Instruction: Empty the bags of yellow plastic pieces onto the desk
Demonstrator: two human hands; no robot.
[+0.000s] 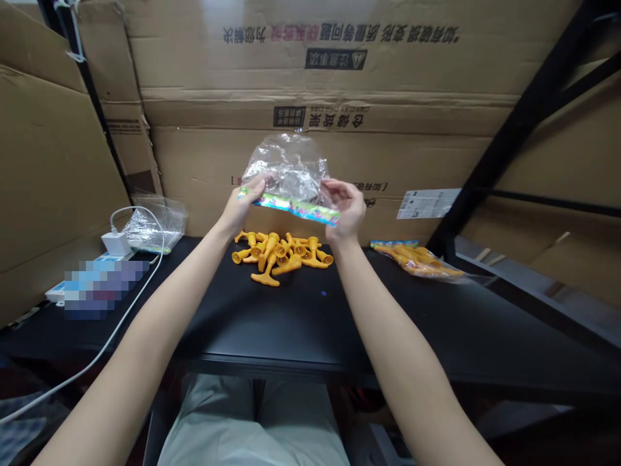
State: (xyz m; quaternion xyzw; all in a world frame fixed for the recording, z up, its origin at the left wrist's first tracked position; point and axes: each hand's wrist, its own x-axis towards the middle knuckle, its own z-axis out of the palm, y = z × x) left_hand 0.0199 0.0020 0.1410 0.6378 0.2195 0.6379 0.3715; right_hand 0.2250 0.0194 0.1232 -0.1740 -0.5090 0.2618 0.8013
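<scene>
Between my two hands a clear plastic bag [291,169] with a colourful printed header strip is held up above the table. My left hand [245,202] pinches the strip's left end, thumb on top. At the other end my right hand [347,208] grips the strip and the bag's side, fingers curled. The bag looks limp, with nothing visible inside. Below it, a pile of orange-yellow plastic pieces [281,252] lies on the black table [291,323]; several have a T-shaped handle and a cup-like end.
A filled bag of similar orange pieces [417,260] lies at the right. On the left are another clear bag [160,220], a white charger [116,244] with a cable, and a blurred-out item [104,288]. Cardboard [310,84] walls the back; a black post [504,123] rises at right.
</scene>
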